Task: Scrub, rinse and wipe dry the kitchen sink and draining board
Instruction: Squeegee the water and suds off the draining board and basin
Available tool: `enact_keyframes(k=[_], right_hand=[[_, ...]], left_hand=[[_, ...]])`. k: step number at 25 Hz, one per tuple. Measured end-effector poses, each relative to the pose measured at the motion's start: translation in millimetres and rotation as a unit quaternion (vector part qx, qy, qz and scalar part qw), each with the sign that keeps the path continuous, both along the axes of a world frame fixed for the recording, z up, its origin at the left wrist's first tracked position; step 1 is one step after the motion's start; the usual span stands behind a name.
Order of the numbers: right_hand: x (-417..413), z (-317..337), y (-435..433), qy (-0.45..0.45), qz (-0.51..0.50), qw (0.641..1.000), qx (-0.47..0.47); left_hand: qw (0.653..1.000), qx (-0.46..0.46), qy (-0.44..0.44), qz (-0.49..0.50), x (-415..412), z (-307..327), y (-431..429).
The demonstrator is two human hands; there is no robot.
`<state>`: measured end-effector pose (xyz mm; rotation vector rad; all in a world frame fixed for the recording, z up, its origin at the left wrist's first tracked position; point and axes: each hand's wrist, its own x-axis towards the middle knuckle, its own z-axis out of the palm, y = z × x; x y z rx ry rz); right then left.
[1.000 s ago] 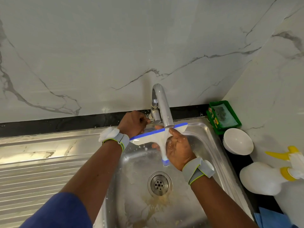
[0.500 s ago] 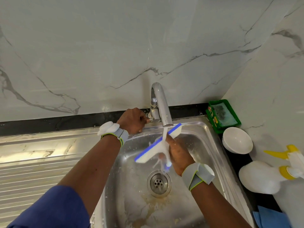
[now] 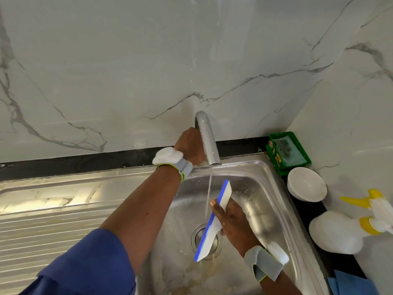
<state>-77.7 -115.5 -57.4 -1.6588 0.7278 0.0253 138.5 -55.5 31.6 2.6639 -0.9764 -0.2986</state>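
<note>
The squeegee [image 3: 213, 222] has swung round. A second ago it lay level right under the spout; now it stands steeply tilted in the centre-right of the frame, its blue edge running from near the spout down to just above the drain [image 3: 198, 236]. The right hand [image 3: 235, 223] grasps it from behind, thumb over the white body. Water now runs from the tap [image 3: 207, 137] in a thin stream [image 3: 209, 192] that falls just left of the blade rather than across it.

The left hand [image 3: 190, 145] has risen from the valve and sits against the back of the spout. Its fingers are hidden there, so I cannot tell whether it grips anything.

This looks like the tool being rinsed off with the tap freshly opened. The sink [image 3: 265, 188] fills the lower centre, and brownish residue lies on its floor below the drain, so rinsing seems unfinished. The draining board [image 3: 53, 220] lies at lower left. Drying is probably still ahead: a blue cloth [image 3: 350, 282] waits on the tabletop at lower right.
</note>
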Motion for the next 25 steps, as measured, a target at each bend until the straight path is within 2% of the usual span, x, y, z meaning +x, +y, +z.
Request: enact_keyframes(k=[3, 6, 8, 11, 16, 18, 20, 22, 25], right_hand=[[-4, 6, 2, 0.011, 0.0, 1.0, 0.021], [-11, 14, 4, -0.015, -0.035, 0.999, 0.039], [-15, 18, 5, -0.028, -0.083, 0.992, 0.093], [-22, 33, 13, -0.062, -0.108, 0.979, 0.159], [-45, 51, 43, -0.101, -0.033, 0.993, 0.051], [-51, 54, 55, -0.127, -0.078, 0.989, 0.0], [-52, 66, 72, -0.189, -0.155, 0.969, -0.022], [-55, 74, 85, -0.188, -0.215, 0.958, -0.003], [-56, 83, 113, -0.204, -0.225, 0.953, -0.01]], left_hand=[[1.0, -0.004, 0.007, -0.01, -6, 3, 8], [0.994, -0.089, 0.04, 0.046, -25, -4, 29], [0.985, -0.146, 0.06, 0.066, -39, -15, 45], [0.978, -0.167, 0.087, 0.093, -57, -22, 71], [0.976, -0.174, 0.088, 0.095, -88, -15, 129], [0.977, -0.167, 0.089, 0.096, -92, -16, 148], [0.977, -0.164, 0.089, 0.1, -99, -17, 171], [0.977, -0.167, 0.094, 0.093, -101, -22, 190], [0.977, -0.175, 0.099, 0.076, -105, -24, 225]])
